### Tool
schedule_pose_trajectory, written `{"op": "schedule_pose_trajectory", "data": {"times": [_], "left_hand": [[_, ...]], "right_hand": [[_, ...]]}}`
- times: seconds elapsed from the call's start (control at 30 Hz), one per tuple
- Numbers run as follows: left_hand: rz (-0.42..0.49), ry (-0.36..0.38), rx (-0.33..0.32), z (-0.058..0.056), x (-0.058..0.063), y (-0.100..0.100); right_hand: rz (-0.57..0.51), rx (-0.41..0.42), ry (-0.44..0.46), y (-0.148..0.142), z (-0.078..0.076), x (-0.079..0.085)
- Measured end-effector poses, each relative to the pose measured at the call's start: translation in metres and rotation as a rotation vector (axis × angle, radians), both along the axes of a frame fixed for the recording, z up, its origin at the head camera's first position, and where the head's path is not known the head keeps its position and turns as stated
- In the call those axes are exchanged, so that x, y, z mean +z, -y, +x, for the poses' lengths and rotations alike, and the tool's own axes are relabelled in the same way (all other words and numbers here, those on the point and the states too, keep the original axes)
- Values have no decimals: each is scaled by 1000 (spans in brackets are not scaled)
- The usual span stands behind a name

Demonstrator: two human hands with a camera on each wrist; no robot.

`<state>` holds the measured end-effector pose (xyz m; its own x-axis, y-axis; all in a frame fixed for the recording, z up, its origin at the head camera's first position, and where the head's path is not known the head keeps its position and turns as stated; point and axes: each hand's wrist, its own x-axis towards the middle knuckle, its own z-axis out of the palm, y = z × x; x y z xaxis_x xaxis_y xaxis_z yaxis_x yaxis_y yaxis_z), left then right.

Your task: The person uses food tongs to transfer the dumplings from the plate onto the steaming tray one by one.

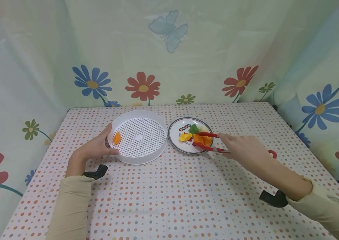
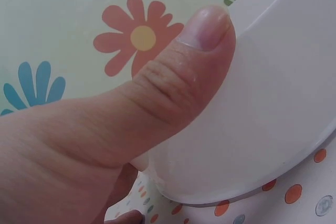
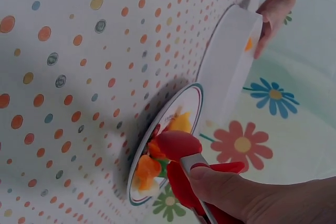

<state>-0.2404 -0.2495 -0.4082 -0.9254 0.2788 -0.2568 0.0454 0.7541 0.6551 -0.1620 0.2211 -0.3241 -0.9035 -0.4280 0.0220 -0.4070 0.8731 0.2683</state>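
My left hand (image 1: 95, 146) grips the left side of a round white sieve tray (image 1: 140, 160) with a perforated base. In the left wrist view its thumb (image 2: 199, 51) lies along the tray's outer wall. One crumpled orange piece (image 1: 117, 138) sits inside, near that hand. My right hand (image 1: 244, 148) holds red-tipped metal tongs (image 1: 207, 134) over a round plate (image 1: 173, 138) with a dark-edged rim. The tong tips straddle orange pieces (image 1: 198, 139) on the plate; I cannot tell whether they pinch one. Beside these lie a yellow piece (image 1: 185, 137) and a green piece (image 1: 193, 128).
Plate and tray stand side by side towards the back of a table under a dotted cloth (image 1: 157, 200). A flower-printed curtain (image 1: 205, 66) hangs behind and along both sides. Black wrist mounts (image 1: 274, 199) sit below the hands.
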Motion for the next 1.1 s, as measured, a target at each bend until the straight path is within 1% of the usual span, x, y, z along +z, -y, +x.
{"op": "schedule_pose_trajectory", "data": {"times": [0.13,0.3,0.4,0.5,0.6,0.7,0.77,0.93,1.1], "left_hand": [[3,-1,7,0,-1,4],[9,-9,-4,-3,0,6],[14,-14,-12,-5,0,6],[20,-17,-15,-8,-1,5],[32,-19,-19,-10,-3,2],[47,-24,-32,-12,-3,-3],[53,-27,-33,-13,-4,-5],[60,-30,-20,-10,-2,-4],[56,-34,-5,-7,-2,2]], "right_hand": [[-38,9,-1,2,1,8],[-75,49,-68,14,-1,27],[-82,81,-84,36,-10,36],[-98,113,-58,68,-25,37],[-136,168,-33,101,-43,29],[-169,221,-23,131,-58,15],[-171,249,-24,149,-67,5],[-168,280,23,183,-78,-15],[-176,286,50,205,-84,-24]]}}
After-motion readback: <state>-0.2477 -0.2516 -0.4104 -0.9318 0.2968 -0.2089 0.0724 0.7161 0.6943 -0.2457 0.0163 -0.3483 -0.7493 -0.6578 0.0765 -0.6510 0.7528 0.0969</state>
